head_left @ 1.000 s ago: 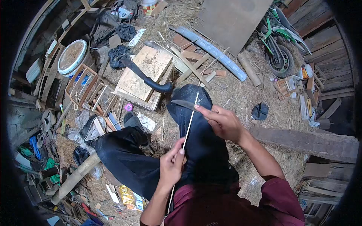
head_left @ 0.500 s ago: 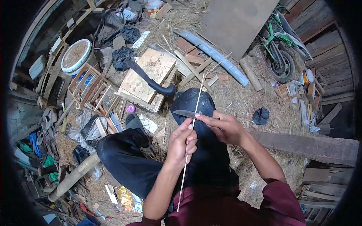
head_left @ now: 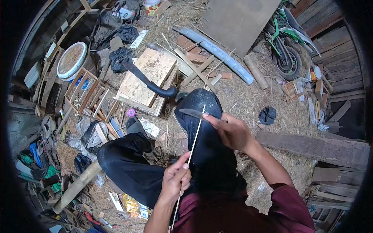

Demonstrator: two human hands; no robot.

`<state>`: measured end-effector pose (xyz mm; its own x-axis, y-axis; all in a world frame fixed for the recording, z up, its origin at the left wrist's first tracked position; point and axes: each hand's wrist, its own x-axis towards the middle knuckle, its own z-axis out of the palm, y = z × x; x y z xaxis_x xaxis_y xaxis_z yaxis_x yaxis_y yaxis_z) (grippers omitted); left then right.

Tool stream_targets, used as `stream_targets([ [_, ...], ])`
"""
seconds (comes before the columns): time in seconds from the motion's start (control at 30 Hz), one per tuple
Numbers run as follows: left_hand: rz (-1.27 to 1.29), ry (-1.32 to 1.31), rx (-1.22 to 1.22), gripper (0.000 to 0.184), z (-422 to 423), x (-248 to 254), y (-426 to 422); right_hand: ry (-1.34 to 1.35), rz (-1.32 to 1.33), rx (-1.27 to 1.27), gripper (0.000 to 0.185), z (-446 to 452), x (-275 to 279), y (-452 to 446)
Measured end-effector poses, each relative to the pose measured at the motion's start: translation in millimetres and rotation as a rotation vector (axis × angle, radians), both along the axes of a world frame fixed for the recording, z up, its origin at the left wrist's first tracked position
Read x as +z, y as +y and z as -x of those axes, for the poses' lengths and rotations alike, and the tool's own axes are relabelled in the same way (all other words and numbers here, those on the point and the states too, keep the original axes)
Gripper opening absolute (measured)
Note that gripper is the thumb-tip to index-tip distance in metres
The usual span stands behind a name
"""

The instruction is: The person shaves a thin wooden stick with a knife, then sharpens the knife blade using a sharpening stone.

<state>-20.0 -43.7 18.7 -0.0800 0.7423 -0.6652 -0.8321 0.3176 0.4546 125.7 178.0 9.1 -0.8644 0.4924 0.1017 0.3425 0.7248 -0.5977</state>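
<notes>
My left hand (head_left: 175, 179) is closed around a thin pale wooden stick (head_left: 197, 134), which runs up over my dark-trousered knee and down past my wrist. In my right hand (head_left: 234, 133) is a knife (head_left: 190, 112) with a dark, curved blade pointing left. The thumb presses along the blade, which lies across the stick near its upper end. My right fingers are folded, and the knife's handle is hidden inside them.
A machete (head_left: 145, 80) rests on a wooden block (head_left: 145, 73) ahead. A thick beam (head_left: 311, 149) lies to the right, and a pole (head_left: 77, 186) to the left. A bucket (head_left: 72, 60), a wooden crate (head_left: 83, 93) and a motorbike (head_left: 287, 58) stand farther out on the straw-covered floor.
My left hand has drawn the stick down and left toward my body, away from the knife. The stick's upper end now sits just above the blade. My right hand has barely moved.
</notes>
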Motion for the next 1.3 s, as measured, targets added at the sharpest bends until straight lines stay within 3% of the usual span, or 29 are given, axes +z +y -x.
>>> stream_targets([
  [0.2,-0.005,-0.089,-0.007,0.042,-4.8,-6.7,-31.7,0.163,0.019,-0.038,0.061,-0.6,-7.8,2.9],
  [0.3,-0.081,-0.006,-0.022,0.045,-2.4,-1.2,0.2,0.158,0.038,0.003,0.055,-2.5,-8.7,-0.5],
  [0.53,-0.098,-0.111,0.025,0.049,15.4,-5.5,88.2,0.049,0.056,0.111,0.059,-1.4,2.5,3.0],
  [0.87,0.0,-0.079,0.019,0.047,4.0,-8.3,45.8,-0.034,0.01,0.032,0.069,-1.3,-5.6,4.4],
  [1.1,-0.012,-0.178,-0.016,0.04,2.0,-18.1,-26.0,0.038,0.029,-0.079,0.064,-3.7,-1.2,3.0],
  [1.3,-0.086,-0.025,-0.002,0.044,2.7,-11.3,30.2,0.102,0.055,0.089,0.059,-3.7,-3.1,2.3],
])
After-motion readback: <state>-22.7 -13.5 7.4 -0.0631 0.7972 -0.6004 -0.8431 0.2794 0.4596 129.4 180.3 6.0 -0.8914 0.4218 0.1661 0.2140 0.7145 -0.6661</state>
